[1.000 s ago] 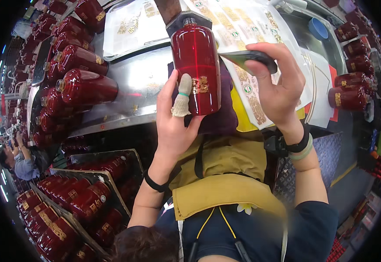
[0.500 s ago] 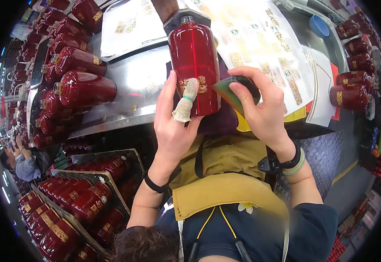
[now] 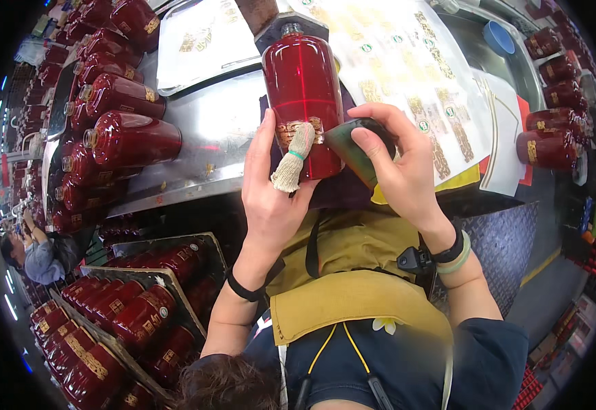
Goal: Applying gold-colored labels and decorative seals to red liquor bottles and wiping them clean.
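Observation:
A red glass bottle [image 3: 302,78] lies with its neck pointing away from me, against a dark metal rest [image 3: 268,34]. A red laser cross falls on its front, and a gold decal [image 3: 289,134] sits near its base. My left hand [image 3: 269,198] grips the base end from the left. One of its fingers wears a knitted cloth finger cover [image 3: 298,154] with a green band and presses on the decal. In my right hand [image 3: 407,154], between thumb and fingers, is a dark green scraper [image 3: 354,147]. Its edge is at the decal's right end; whether it touches I cannot tell.
Sheets of gold decals [image 3: 441,82] lie to the right on the metal bench [image 3: 209,137], with a blue bowl [image 3: 499,38] beyond. Red bottles [image 3: 137,140] crowd the left side, and crates of them [image 3: 149,318] stand below. A co-worker [image 3: 42,256] is at far left.
My right hand and the scraper have shifted slightly left, and the scraper's angle has changed a little. The laser cross shows more clearly on the bottle. My left hand stays nearly in place.

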Demonstrator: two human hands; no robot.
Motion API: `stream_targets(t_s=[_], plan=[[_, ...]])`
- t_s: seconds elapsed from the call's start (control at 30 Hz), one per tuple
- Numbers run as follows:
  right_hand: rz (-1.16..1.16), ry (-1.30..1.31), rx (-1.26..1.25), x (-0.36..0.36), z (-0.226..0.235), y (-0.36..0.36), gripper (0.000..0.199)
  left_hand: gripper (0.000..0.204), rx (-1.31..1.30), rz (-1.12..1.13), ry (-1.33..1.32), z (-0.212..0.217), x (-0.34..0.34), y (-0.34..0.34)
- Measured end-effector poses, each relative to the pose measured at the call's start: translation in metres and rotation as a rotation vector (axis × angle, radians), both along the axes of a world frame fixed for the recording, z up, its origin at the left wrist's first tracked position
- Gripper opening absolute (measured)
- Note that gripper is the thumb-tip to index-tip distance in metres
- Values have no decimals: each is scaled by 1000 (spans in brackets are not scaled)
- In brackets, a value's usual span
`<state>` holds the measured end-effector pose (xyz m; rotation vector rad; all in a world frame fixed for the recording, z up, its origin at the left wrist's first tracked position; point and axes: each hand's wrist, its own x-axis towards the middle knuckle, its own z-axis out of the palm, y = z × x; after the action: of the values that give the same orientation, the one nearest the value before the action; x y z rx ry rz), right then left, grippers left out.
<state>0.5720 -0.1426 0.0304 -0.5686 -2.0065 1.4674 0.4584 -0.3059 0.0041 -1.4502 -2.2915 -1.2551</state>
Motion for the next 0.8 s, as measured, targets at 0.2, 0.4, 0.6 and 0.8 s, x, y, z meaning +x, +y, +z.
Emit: stream_targets(t_s=[0.2, 0.4, 0.6, 0.8], plan=[[34, 40, -161, -1, -4, -1, 18, 70, -45, 24, -23, 0, 2, 1], [-60, 58, -186, 6, -3, 17, 21, 67, -82, 24, 56, -1, 3, 4], [-42, 85, 19, 0, 14, 33, 25, 71, -147, 19, 187, 4, 6, 3], [-32, 125, 114, -6, 19, 36, 26, 79, -140, 49, 103, 15, 4, 8]])
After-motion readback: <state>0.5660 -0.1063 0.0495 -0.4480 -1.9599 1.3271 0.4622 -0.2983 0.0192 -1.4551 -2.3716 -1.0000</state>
